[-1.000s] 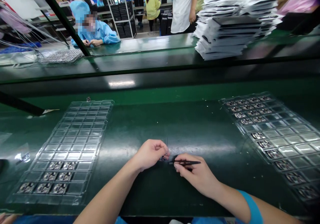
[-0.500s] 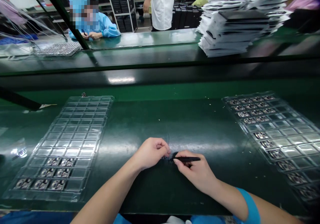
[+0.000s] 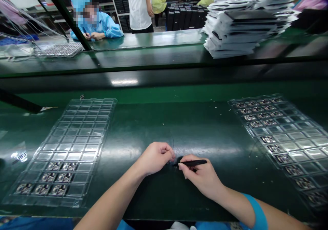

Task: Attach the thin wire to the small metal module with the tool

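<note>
My left hand [image 3: 154,157] rests on the dark green bench, its fingers pinched on a small dark part [image 3: 171,161] that is mostly hidden. A thin black wire [image 3: 173,141] curls up from that part. My right hand [image 3: 202,177] grips black tweezers [image 3: 191,162] whose tips point left at the part. The two hands nearly touch at the bench's near middle.
A clear compartment tray [image 3: 77,137] lies at the left with several small boards in its near rows. Another clear tray [image 3: 289,137] with boards lies at the right. Stacked trays [image 3: 238,35] sit on the far shelf. A person in blue [image 3: 94,21] sits opposite; others stand behind.
My hands have barely moved; the tweezers tilted slightly. The view shifted a little downward a second ago. The person in white behind has walked left.
</note>
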The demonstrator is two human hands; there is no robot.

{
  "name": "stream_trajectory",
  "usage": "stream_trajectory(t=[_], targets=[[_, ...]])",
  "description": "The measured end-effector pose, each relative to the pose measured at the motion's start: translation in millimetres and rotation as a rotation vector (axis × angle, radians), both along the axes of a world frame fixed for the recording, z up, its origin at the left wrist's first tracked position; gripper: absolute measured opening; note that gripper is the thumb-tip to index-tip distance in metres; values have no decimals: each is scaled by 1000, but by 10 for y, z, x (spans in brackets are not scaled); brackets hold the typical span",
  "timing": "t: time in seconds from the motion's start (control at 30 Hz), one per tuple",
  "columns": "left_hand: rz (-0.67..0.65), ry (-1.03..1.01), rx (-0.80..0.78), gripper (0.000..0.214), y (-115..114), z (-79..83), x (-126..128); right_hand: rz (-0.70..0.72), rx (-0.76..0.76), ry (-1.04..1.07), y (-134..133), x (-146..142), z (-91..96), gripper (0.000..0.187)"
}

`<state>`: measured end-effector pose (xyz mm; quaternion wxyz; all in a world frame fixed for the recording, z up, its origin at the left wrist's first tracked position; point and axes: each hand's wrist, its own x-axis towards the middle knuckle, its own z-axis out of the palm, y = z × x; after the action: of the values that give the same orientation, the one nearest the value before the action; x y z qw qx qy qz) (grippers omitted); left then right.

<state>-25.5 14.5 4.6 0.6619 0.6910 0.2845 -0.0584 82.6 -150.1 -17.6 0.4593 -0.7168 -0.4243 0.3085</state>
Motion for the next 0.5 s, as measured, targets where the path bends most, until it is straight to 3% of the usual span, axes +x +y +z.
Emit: stream_trajectory(t=[0.27,0.5], targets=[[3,4,-3,17,2,14,0,-31,44,-92,0,-28,4,14],[-6,1,20,19,3,-18,-9,-9,46,-46,11,-25,1,15]])
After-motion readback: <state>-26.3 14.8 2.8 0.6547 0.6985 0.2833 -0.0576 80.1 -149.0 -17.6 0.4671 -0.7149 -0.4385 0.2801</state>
